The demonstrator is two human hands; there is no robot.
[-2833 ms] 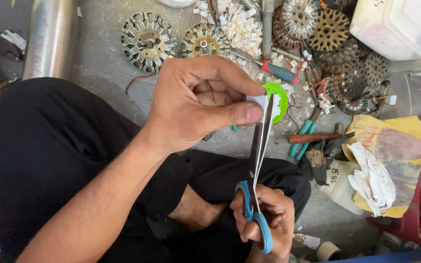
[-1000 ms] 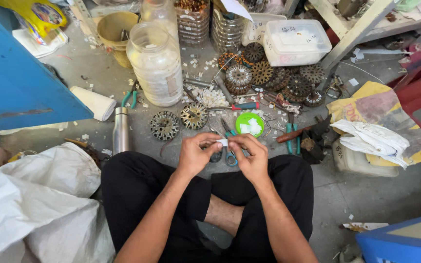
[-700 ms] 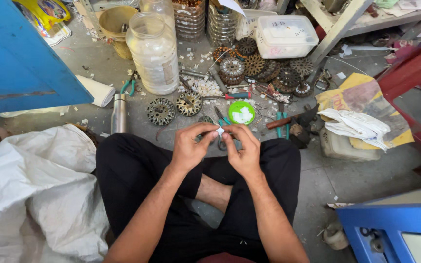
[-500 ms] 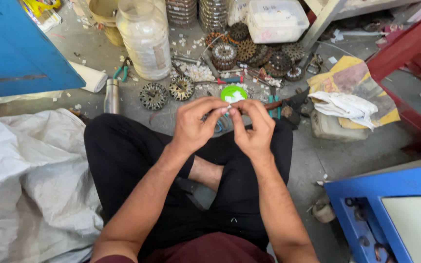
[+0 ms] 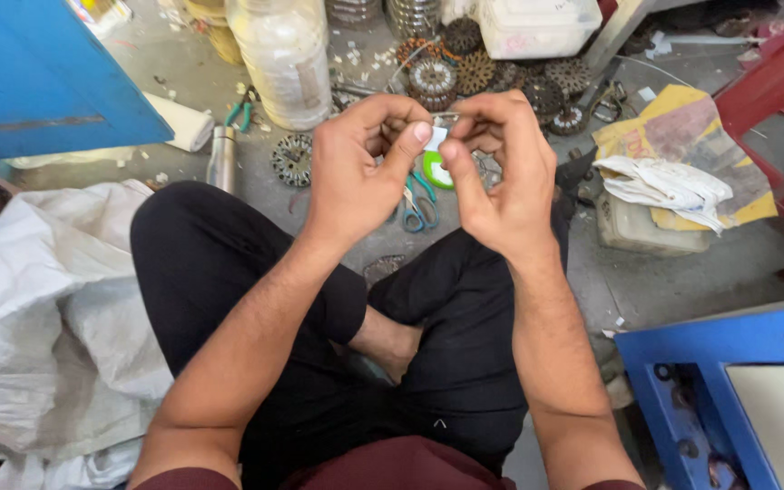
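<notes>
I sit cross-legged on a concrete floor in black trousers. My left hand and my right hand meet in front of me, and both pinch a small white paper piece between thumbs and fingertips. Directly beneath the hands, blue-handled scissors lie on the floor beside a green round tape roll. Most of the paper piece is hidden by my fingers.
A large clear plastic jar stands ahead on the left, near a steel flask and green pliers. Several round metal stator cores and a white plastic box lie beyond. White sack left; blue panels both sides.
The scissors that my right hand held 2.8 s ago now lie on the floor. Both hands have come together on the white piece and risen closer to the camera.
</notes>
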